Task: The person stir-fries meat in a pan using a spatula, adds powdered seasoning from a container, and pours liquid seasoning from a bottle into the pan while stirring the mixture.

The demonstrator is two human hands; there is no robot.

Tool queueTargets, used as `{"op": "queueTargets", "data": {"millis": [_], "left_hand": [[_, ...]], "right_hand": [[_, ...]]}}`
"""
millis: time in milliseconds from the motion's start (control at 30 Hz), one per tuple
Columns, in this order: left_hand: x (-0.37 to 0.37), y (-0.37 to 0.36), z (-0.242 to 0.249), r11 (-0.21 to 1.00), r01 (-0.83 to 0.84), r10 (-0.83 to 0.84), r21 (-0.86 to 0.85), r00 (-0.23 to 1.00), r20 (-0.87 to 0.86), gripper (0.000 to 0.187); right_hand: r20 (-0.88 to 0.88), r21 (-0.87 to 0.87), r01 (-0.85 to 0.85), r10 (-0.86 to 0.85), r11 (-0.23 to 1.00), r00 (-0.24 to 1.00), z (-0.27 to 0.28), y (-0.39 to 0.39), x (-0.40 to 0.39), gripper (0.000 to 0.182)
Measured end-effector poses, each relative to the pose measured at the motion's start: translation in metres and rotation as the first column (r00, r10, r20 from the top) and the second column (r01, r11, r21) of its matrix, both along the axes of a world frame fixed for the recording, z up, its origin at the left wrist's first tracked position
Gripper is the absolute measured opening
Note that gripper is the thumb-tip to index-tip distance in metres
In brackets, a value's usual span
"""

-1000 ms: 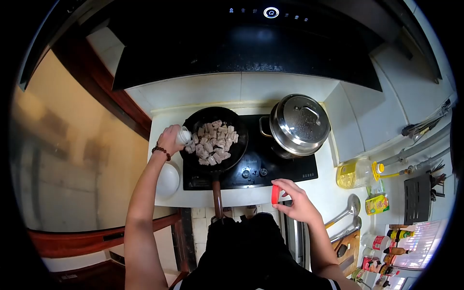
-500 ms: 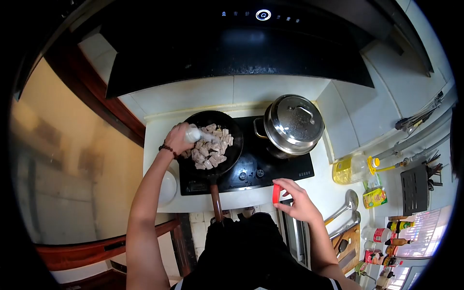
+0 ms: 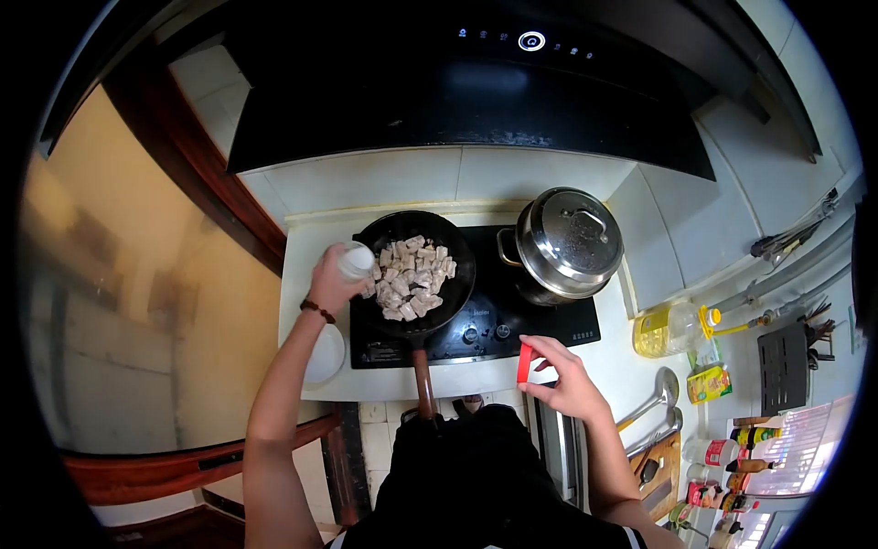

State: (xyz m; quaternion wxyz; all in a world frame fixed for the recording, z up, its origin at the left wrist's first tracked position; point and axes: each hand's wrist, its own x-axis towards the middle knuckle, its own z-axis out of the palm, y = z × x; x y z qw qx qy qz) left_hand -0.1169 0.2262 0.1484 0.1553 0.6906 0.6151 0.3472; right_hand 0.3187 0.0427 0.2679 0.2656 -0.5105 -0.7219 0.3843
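My left hand [image 3: 331, 280] is closed around a small clear jar [image 3: 356, 263] with white contents, held over the left rim of the black frying pan [image 3: 464, 291]. Chunks of pale cooked meat [image 3: 412, 279] are spread across the pan's middle, and its brown handle [image 3: 423, 384] points toward me. Between the thumb and fingers of my right hand [image 3: 560, 377] is a red lid [image 3: 524, 362], seen edge-on in front of the cooktop. What exactly the white contents are cannot be made out.
A lidded steel pot [image 3: 569, 243] stands right of the pan on the black cooktop [image 3: 503, 343]. Nearby are a white plate [image 3: 326, 355], an oil bottle [image 3: 668, 331], a ladle [image 3: 665, 384] and several seasoning bottles at the right. A range hood [image 3: 476, 110] hangs above.
My left hand has drawn the jar back from above the meat toward the pan's left edge and turned it more upright. The white stream falling from it has stopped. My right hand still holds the lid.
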Motion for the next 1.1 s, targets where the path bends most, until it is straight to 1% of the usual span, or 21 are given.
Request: {"op": "queueTargets", "data": {"millis": [133, 200, 267, 333, 400, 433, 500, 533, 600, 667, 700, 733, 800, 833, 867, 933, 967, 1000, 1033, 1067, 1100], "left_hand": [[0.062, -0.034, 0.022, 0.977, 0.176, -0.202, 0.124, 0.947, 0.249, 0.081], [0.098, -0.057, 0.034, 0.966, 0.249, -0.255, 0.066, 0.889, 0.379, 0.078], [0.139, -0.079, 0.043, 0.927, 0.367, -0.324, 0.079, 0.679, 0.659, 0.080], [0.175, -0.099, 0.040, 0.867, 0.494, -0.269, 0.056, 0.370, 0.889, 0.078], [0.208, -0.117, 0.047, 0.824, 0.553, -0.341, 0.126, 0.305, 0.889, 0.079], [0.222, -0.127, 0.056, 0.805, 0.576, -0.400, 0.139, 0.354, 0.845, 0.081], [0.247, -0.146, 0.073, 0.767, 0.604, -0.553, 0.217, 0.451, 0.700, 0.085], [0.260, -0.155, 0.078, 0.735, 0.653, -0.553, 0.180, 0.425, 0.717, 0.083], [0.280, -0.171, 0.091, 0.656, 0.715, -0.671, 0.241, 0.406, 0.620, 0.081], [0.300, -0.189, 0.103, 0.587, 0.772, -0.713, 0.245, 0.349, 0.608, 0.077], [0.311, -0.198, 0.108, 0.553, 0.794, -0.738, 0.251, 0.327, 0.590, 0.078], [0.322, -0.207, 0.111, 0.521, 0.813, -0.761, 0.258, 0.306, 0.572, 0.078], [0.346, -0.228, 0.114, 0.475, 0.853, -0.780, 0.218, 0.292, 0.554, 0.079], [0.360, -0.238, 0.115, 0.457, 0.872, -0.785, 0.177, 0.302, 0.541, 0.080], [0.376, -0.250, 0.115, 0.424, 0.888, -0.801, 0.180, 0.274, 0.533, 0.080], [0.411, -0.275, 0.113, 0.376, 0.916, -0.830, 0.137, 0.268, 0.489, 0.081], [0.426, -0.289, 0.113, 0.328, 0.934, -0.831, 0.141, 0.214, 0.513, 0.080], [0.443, -0.306, 0.113, 0.292, 0.945, -0.845, 0.148, 0.182, 0.503, 0.080], [0.461, -0.323, 0.114, 0.265, 0.951, -0.850, 0.161, 0.152, 0.505, 0.079], [0.481, -0.343, 0.114, 0.239, 0.955, -0.854, 0.175, 0.120, 0.507, 0.078], [0.501, -0.365, 0.114, 0.192, 0.965, -0.866, 0.180, 0.080, 0.494, 0.078]], "right_hand": [[-0.017, 0.041, 0.049, -0.048, 0.998, 0.999, 0.020, 0.000, -0.011, 0.074], [0.016, 0.108, 0.070, -0.072, 0.992, 0.997, 0.041, 0.001, -0.014, 0.076], [0.044, 0.182, 0.077, -0.087, 0.980, 0.995, 0.066, 0.001, -0.016, 0.076], [0.088, 0.225, 0.091, -0.114, 0.970, 0.990, 0.098, -0.002, -0.015, 0.076], [0.175, 0.278, 0.093, -0.146, 0.956, 0.974, 0.126, -0.011, -0.015, 0.075], [0.225, 0.341, 0.043, -0.126, 0.939, 0.966, 0.132, -0.016, -0.012, 0.075], [0.381, 0.349, -0.033, -0.109, 0.937, 0.918, 0.149, -0.029, -0.011, 0.076], [0.471, 0.335, -0.073, -0.100, 0.940, 0.876, 0.156, -0.037, -0.009, 0.076], [0.608, 0.285, -0.136, -0.070, 0.949, 0.791, 0.162, -0.054, 0.000, 0.072], [0.646, 0.160, -0.120, -0.012, 0.980, 0.763, 0.165, -0.077, 0.012, 0.071], [0.659, 0.205, -0.127, -0.041, 0.971, 0.751, 0.162, -0.091, 0.021, 0.066], [0.660, 0.211, -0.093, -0.072, 0.973, 0.748, 0.164, -0.103, 0.026, 0.066], [0.766, -0.024, 0.155, -0.081, 0.988, 0.638, 0.171, -0.128, 0.040, 0.063], [0.777, 0.101, 0.201, -0.203, 0.974, 0.596, 0.159, -0.142, 0.051, 0.063], [0.774, 0.109, 0.236, -0.232, 0.966, 0.589, 0.158, -0.158, 0.061, 0.063], [0.890, -0.062, 0.496, -0.177, 0.866, 0.421, 0.163, -0.182, 0.078, 0.069], [0.863, 0.048, 0.450, -0.264, 0.892, 0.431, 0.161, -0.208, 0.098, 0.068], [0.861, 0.060, 0.482, -0.290, 0.874, 0.418, 0.152, -0.232, 0.119, 0.068], [0.708, 0.270, 0.351, -0.432, 0.897, 0.559, 0.142, -0.258, 0.141, 0.065], [0.518, 0.494, 0.237, -0.502, 0.836, 0.692, 0.137, -0.285, 0.162, 0.065], [0.512, 0.507, 0.274, -0.541, 0.817, 0.668, 0.135, -0.310, 0.176, 0.065]]}}
